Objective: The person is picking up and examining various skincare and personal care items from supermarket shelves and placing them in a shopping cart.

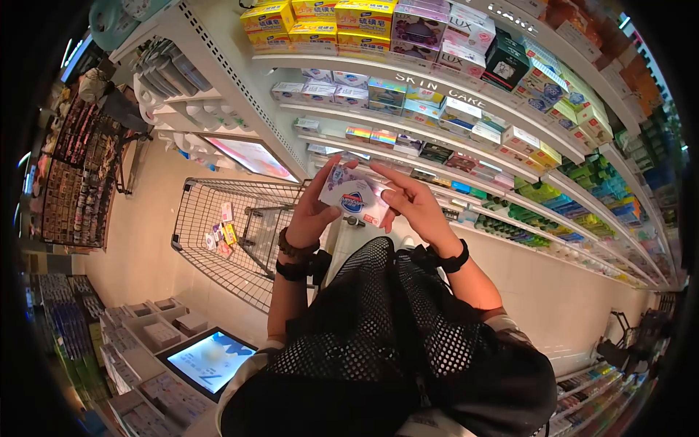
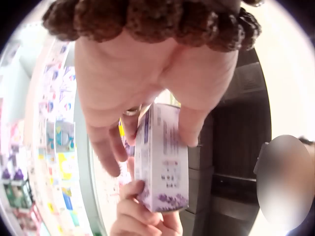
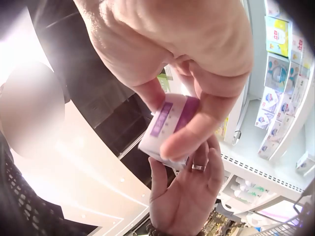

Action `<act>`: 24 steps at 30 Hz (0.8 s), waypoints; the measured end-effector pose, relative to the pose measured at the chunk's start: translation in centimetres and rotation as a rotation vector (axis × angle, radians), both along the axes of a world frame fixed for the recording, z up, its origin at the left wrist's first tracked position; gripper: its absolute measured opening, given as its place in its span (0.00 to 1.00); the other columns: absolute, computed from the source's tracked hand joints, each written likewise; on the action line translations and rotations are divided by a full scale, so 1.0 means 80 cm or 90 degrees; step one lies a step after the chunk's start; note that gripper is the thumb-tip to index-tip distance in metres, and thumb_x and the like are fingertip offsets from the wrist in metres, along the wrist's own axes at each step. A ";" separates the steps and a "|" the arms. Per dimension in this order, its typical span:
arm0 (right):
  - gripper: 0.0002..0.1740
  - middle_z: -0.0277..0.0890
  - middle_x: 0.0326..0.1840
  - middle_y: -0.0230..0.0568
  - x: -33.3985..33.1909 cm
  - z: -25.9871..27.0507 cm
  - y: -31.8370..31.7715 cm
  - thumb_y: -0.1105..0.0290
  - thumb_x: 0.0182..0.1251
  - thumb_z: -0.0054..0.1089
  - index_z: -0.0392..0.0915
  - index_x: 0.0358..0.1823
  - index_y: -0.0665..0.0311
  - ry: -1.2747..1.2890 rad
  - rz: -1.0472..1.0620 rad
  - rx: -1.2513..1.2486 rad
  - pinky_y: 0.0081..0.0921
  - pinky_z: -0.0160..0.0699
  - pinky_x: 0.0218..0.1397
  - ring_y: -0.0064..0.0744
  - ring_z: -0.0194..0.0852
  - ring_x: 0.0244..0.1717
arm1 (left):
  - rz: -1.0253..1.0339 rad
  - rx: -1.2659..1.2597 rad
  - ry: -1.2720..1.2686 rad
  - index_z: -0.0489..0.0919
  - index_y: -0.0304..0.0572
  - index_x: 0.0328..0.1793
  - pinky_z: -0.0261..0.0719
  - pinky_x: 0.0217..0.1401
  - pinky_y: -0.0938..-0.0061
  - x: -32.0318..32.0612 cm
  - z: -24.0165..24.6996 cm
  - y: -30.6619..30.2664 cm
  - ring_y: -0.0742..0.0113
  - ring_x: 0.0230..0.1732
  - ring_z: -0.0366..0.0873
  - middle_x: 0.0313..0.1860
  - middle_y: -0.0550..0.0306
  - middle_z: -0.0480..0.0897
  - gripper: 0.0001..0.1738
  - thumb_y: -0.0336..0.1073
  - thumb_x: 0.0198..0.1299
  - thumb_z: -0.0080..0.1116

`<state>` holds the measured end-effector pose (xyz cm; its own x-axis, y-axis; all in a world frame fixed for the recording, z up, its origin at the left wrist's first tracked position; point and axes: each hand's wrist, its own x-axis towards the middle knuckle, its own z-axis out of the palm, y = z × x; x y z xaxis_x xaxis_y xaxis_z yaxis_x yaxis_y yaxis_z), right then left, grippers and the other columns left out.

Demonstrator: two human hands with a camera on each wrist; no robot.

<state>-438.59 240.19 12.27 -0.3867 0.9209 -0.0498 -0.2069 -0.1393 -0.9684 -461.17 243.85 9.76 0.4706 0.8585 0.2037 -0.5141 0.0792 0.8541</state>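
A small white and lilac box (image 1: 354,197) with a blue and red logo is held up in front of the skin-care shelves by both hands. My left hand (image 1: 314,206) grips its left side, fingers and thumb curled round it; in the left wrist view the box (image 2: 161,160) shows a printed side panel. My right hand (image 1: 409,199) pinches the right end, thumb and fingers on the box (image 3: 168,129). A ring (image 3: 198,167) sits on a left-hand finger, and dark bands circle both wrists.
White shelves (image 1: 437,95) labelled SKIN CARE hold many boxed soaps and packets. A wire shopping trolley (image 1: 226,233) with a few small items stands left of the hands. Lower left are bins of goods and a lit screen (image 1: 207,360). More racks stand far left.
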 end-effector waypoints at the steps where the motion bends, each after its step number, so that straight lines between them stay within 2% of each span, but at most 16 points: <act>1: 0.42 0.82 0.39 0.41 -0.004 -0.002 -0.010 0.72 0.75 0.58 0.45 0.84 0.54 0.055 0.032 0.013 0.24 0.83 0.36 0.29 0.85 0.34 | -0.002 -0.060 -0.041 0.56 0.40 0.83 0.77 0.69 0.61 0.013 -0.006 -0.001 0.54 0.66 0.78 0.73 0.44 0.72 0.41 0.53 0.72 0.55; 2: 0.49 0.82 0.41 0.43 -0.009 -0.004 -0.021 0.75 0.73 0.60 0.36 0.86 0.52 0.109 0.065 0.026 0.25 0.83 0.36 0.30 0.85 0.36 | -0.005 -0.055 -0.046 0.56 0.40 0.83 0.77 0.69 0.61 0.017 -0.018 0.002 0.54 0.66 0.78 0.73 0.44 0.72 0.41 0.53 0.72 0.55; 3: 0.59 0.82 0.46 0.47 -0.008 -0.006 -0.030 0.78 0.70 0.62 0.22 0.85 0.48 0.052 0.102 0.001 0.26 0.84 0.38 0.32 0.85 0.41 | -0.117 -0.154 -0.079 0.59 0.40 0.80 0.79 0.67 0.61 0.018 -0.031 0.002 0.55 0.65 0.79 0.70 0.45 0.75 0.39 0.57 0.73 0.51; 4: 0.61 0.83 0.40 0.43 -0.017 -0.004 -0.042 0.77 0.69 0.63 0.19 0.84 0.48 0.009 0.057 -0.011 0.25 0.82 0.37 0.29 0.84 0.36 | -0.232 -0.250 -0.112 0.62 0.39 0.78 0.80 0.65 0.62 0.019 -0.043 0.001 0.56 0.64 0.80 0.67 0.46 0.78 0.38 0.60 0.75 0.46; 5: 0.57 0.83 0.35 0.40 -0.012 0.000 -0.051 0.76 0.70 0.62 0.26 0.85 0.50 -0.101 0.047 0.003 0.23 0.79 0.34 0.25 0.83 0.32 | -0.176 -0.292 -0.002 0.69 0.38 0.72 0.83 0.62 0.61 0.024 -0.036 -0.008 0.54 0.57 0.84 0.58 0.48 0.83 0.38 0.64 0.77 0.34; 8: 0.37 0.77 0.21 0.31 0.018 0.021 -0.057 0.70 0.73 0.60 0.56 0.81 0.58 -0.344 -0.031 0.028 0.19 0.71 0.25 0.17 0.75 0.21 | -0.304 -0.282 0.001 0.72 0.36 0.68 0.89 0.50 0.57 0.009 -0.022 -0.008 0.55 0.47 0.87 0.51 0.46 0.85 0.37 0.64 0.76 0.36; 9: 0.23 0.71 0.17 0.27 0.029 0.005 -0.055 0.68 0.75 0.59 0.72 0.69 0.61 -0.245 -0.092 0.025 0.20 0.68 0.21 0.15 0.70 0.18 | -0.370 -0.291 0.012 0.71 0.35 0.70 0.88 0.38 0.58 0.002 -0.016 -0.008 0.53 0.39 0.88 0.49 0.43 0.85 0.40 0.65 0.77 0.30; 10: 0.21 0.72 0.22 0.27 0.036 -0.006 -0.054 0.69 0.74 0.60 0.75 0.66 0.61 -0.191 -0.157 0.029 0.19 0.69 0.25 0.14 0.70 0.22 | -0.430 -0.340 -0.018 0.71 0.32 0.70 0.86 0.28 0.63 -0.002 -0.021 -0.004 0.54 0.34 0.88 0.44 0.43 0.86 0.40 0.64 0.78 0.31; 13: 0.21 0.75 0.32 0.29 0.012 0.003 -0.056 0.70 0.73 0.60 0.75 0.66 0.61 -0.211 -0.207 0.137 0.17 0.70 0.30 0.14 0.72 0.29 | -0.455 -0.455 0.034 0.71 0.25 0.69 0.87 0.29 0.70 -0.001 0.006 -0.017 0.55 0.31 0.88 0.48 0.37 0.86 0.37 0.58 0.77 0.39; 15: 0.21 0.75 0.41 0.30 0.000 0.008 -0.059 0.70 0.72 0.62 0.77 0.65 0.61 -0.165 -0.087 0.077 0.16 0.71 0.34 0.15 0.71 0.35 | -0.417 -0.428 0.086 0.71 0.26 0.69 0.88 0.32 0.70 0.004 -0.005 -0.020 0.54 0.32 0.88 0.49 0.36 0.86 0.36 0.57 0.77 0.41; 16: 0.21 0.75 0.41 0.30 -0.005 0.007 -0.058 0.70 0.72 0.62 0.77 0.65 0.61 -0.167 -0.081 0.076 0.16 0.71 0.34 0.15 0.71 0.35 | -0.382 -0.400 0.146 0.71 0.27 0.69 0.89 0.34 0.69 0.003 -0.013 -0.019 0.53 0.34 0.89 0.50 0.35 0.85 0.35 0.56 0.77 0.42; 17: 0.20 0.75 0.40 0.29 -0.009 0.004 -0.053 0.70 0.72 0.62 0.78 0.64 0.61 -0.192 -0.092 0.087 0.16 0.70 0.34 0.16 0.70 0.34 | -0.561 -0.347 0.035 0.71 0.31 0.70 0.90 0.41 0.67 -0.006 -0.019 -0.002 0.52 0.41 0.89 0.53 0.39 0.85 0.31 0.53 0.77 0.44; 18: 0.19 0.76 0.40 0.28 -0.012 0.001 -0.048 0.70 0.71 0.63 0.79 0.62 0.61 -0.217 -0.103 0.098 0.16 0.70 0.34 0.16 0.69 0.34 | -0.561 -0.344 0.035 0.71 0.31 0.70 0.90 0.41 0.67 -0.007 -0.028 0.002 0.52 0.41 0.89 0.53 0.39 0.85 0.31 0.53 0.77 0.44; 20: 0.18 0.76 0.40 0.27 -0.015 -0.009 -0.034 0.69 0.68 0.67 0.82 0.59 0.59 -0.195 -0.121 0.134 0.16 0.70 0.35 0.16 0.68 0.34 | -0.516 -0.354 0.032 0.71 0.34 0.70 0.89 0.48 0.67 -0.005 -0.035 0.008 0.55 0.48 0.88 0.56 0.43 0.84 0.27 0.50 0.78 0.44; 22: 0.21 0.76 0.36 0.27 -0.021 0.012 -0.026 0.67 0.64 0.70 0.82 0.59 0.57 -0.336 -0.016 0.184 0.17 0.69 0.37 0.16 0.68 0.34 | -0.428 -0.377 0.047 0.72 0.35 0.69 0.87 0.51 0.71 -0.012 -0.033 -0.004 0.61 0.51 0.87 0.57 0.48 0.84 0.25 0.47 0.78 0.44; 24: 0.27 0.78 0.32 0.32 -0.038 0.030 -0.017 0.65 0.58 0.74 0.80 0.61 0.58 -0.432 0.116 0.234 0.25 0.73 0.40 0.25 0.72 0.33 | -0.394 -0.328 0.152 0.72 0.34 0.69 0.85 0.54 0.73 -0.025 -0.051 -0.009 0.65 0.52 0.86 0.56 0.49 0.84 0.24 0.44 0.78 0.44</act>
